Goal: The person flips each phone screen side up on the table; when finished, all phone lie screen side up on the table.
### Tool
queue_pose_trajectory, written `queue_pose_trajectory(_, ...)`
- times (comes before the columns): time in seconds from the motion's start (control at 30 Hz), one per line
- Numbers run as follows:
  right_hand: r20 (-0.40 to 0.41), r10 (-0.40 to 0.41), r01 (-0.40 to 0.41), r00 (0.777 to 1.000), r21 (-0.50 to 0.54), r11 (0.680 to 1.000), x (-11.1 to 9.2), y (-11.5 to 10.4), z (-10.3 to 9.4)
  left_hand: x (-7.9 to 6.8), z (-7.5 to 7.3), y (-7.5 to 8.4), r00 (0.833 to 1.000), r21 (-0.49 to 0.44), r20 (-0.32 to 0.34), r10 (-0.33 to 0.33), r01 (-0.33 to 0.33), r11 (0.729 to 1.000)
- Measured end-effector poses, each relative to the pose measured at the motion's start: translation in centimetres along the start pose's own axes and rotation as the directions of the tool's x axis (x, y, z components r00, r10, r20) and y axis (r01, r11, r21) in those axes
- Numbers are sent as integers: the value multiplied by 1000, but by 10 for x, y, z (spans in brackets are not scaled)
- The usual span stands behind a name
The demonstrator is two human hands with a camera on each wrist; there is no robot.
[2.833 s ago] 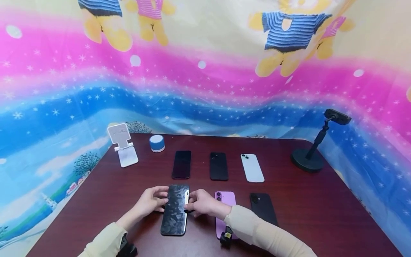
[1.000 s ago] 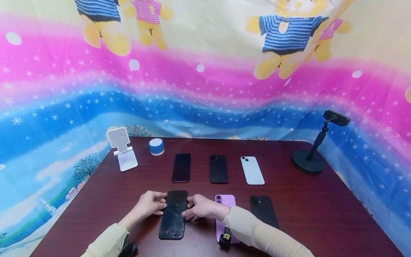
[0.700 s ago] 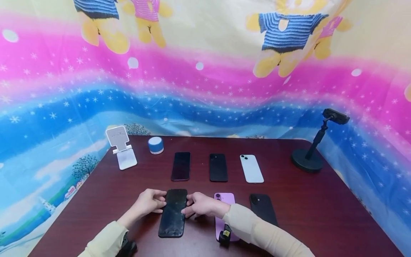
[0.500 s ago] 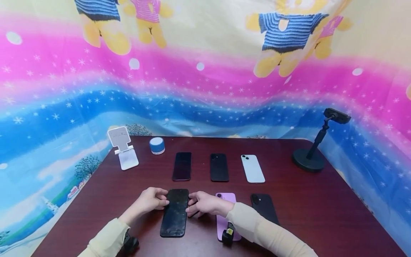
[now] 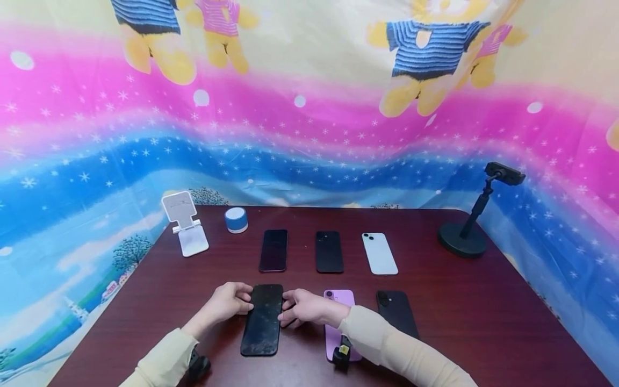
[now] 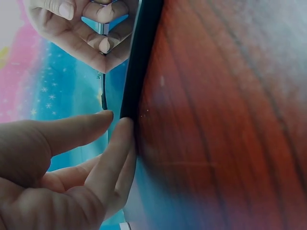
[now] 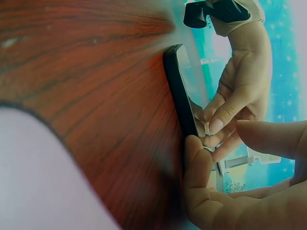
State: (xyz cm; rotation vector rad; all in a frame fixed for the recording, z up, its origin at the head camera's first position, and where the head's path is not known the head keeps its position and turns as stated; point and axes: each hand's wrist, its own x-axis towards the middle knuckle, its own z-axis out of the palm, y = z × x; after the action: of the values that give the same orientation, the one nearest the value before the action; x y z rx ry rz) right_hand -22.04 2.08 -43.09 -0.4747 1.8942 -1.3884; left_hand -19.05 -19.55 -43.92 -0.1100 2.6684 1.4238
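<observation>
The black phone [image 5: 261, 325] lies flat, its long way almost 6 to 12 o'clock. The left hand [image 5: 226, 302] touches it at 10, the right hand [image 5: 308, 307] at 2: equally near, both loose, not wrapped round it. Past them, at 12, lies a dark phone [image 5: 273, 250].

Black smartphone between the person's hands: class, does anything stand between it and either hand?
Nothing visible does: the left hand and right hand touch opposite long edges of the black smartphone. The purple smartphone lies off to its right.
</observation>
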Motion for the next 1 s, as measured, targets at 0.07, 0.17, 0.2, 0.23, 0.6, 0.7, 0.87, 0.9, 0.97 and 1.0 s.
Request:
queue_pose_trajectory(0.07,3,1,-1,1000,2,1000,0,0,0,0,0,0,1000,14,-1,-1,1,1000)
queue_pose_trajectory(0.17,13,2,-2,1000,10,1000,-1,0,-1,0,-2,2,1000,29,-5,-5,5,1000)
queue_pose_trajectory(0.2,15,-1,1,1000,5,1000,-1,0,-3,0,-2,2,1000,29,-5,-8,8,1000)
queue_pose_trajectory(0.23,16,-3,3,1000,5,1000,-2,0,-4,0,-2,2,1000,34,-7,-10,10,999)
queue_pose_trajectory(0.6,-29,-49,48,998,-53,997,-43,18,-52,10,18,26,980,87,-50,191,-187,979)
queue_pose_trajectory(0.7,-119,-55,47,991,-68,997,-63,27,-65,17,33,37,956,83,21,292,-292,953)
queue_pose_trajectory(0.87,-254,-59,17,965,-164,986,-91,38,-76,30,57,59,919,87,132,371,-384,919)
queue_pose_trajectory(0.9,-264,-53,8,963,-170,985,-96,39,-77,33,62,63,916,84,149,373,-387,918)
queue_pose_trajectory(0.97,-276,-35,-13,961,-171,985,-105,40,-78,38,70,71,913,71,184,364,-382,921)
queue_pose_trajectory(1.0,-279,-21,-25,960,-160,987,-110,41,-78,40,74,73,910,64,202,362,-381,922)
